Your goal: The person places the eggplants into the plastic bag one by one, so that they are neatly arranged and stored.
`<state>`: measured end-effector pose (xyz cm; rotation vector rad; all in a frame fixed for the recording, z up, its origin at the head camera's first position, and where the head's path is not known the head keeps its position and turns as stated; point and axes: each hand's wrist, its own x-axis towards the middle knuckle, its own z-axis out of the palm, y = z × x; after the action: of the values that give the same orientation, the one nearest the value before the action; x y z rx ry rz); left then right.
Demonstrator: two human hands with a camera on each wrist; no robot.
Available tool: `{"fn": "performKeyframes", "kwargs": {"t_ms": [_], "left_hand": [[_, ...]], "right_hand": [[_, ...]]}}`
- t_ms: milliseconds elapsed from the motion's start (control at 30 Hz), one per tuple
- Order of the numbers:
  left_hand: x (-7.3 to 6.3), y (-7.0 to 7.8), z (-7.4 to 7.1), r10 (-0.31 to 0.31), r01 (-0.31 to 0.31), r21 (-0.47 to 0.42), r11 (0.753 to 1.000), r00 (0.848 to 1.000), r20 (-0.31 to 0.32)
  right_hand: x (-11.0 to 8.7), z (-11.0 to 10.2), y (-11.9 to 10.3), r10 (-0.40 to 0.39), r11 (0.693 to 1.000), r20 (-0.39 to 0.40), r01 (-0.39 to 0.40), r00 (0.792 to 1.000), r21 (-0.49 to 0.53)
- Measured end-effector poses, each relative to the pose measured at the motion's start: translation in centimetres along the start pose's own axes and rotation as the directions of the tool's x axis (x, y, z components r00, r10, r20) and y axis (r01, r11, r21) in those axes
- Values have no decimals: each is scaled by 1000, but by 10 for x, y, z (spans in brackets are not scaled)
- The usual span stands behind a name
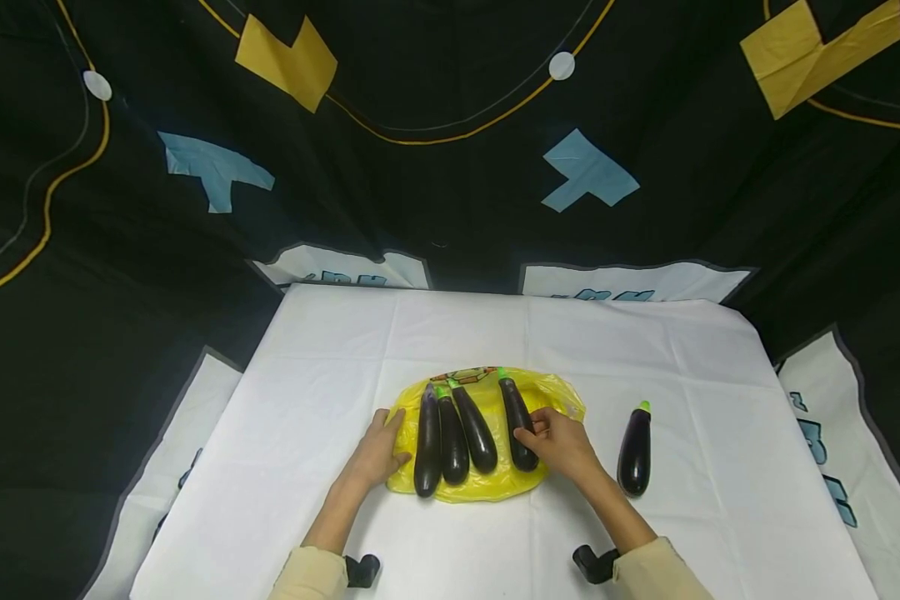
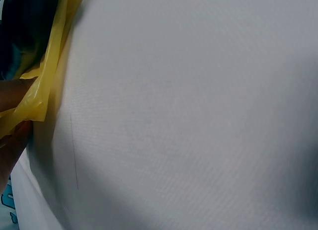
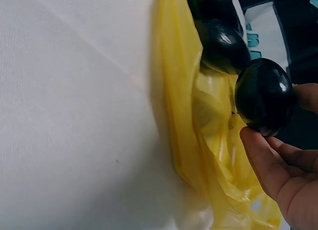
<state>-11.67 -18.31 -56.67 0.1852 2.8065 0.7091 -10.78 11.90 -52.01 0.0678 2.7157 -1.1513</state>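
A yellow plastic bag point(image 1: 487, 487) lies spread on the table, with three dark eggplants side by side on its left half; one of them is this long eggplant point(image 1: 428, 442). At the bag's left edge, my left hand point(image 1: 377, 450) pinches the plastic; in the left wrist view a fold of the yellow bag point(image 2: 42, 98) passes between thumb and finger. My right hand point(image 1: 562, 442) grips another eggplant point(image 1: 516, 417) over the bag's right half, thumb and fingers on either side of it. Up close, that eggplant's rounded end point(image 3: 263, 96) shows between the fingertips point(image 3: 256, 140).
One more eggplant point(image 1: 634, 450) with a green stem end lies on the white tablecloth point(image 1: 720, 467), right of my right forearm. A black curtain point(image 1: 450, 208) with paper shapes hangs behind the table's far edge. Black straps or mounts point(image 1: 595, 564) sit at both wrists.
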Motion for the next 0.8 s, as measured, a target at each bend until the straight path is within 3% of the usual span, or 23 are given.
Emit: {"fn": "performKeyframes", "kwargs": {"t_ms": [800], "left_hand": [[0,-1,1,7,-7,3,1000,1000,-10]], "right_hand": [[6,27,0,-29,998,50,32,998,-47]]}}
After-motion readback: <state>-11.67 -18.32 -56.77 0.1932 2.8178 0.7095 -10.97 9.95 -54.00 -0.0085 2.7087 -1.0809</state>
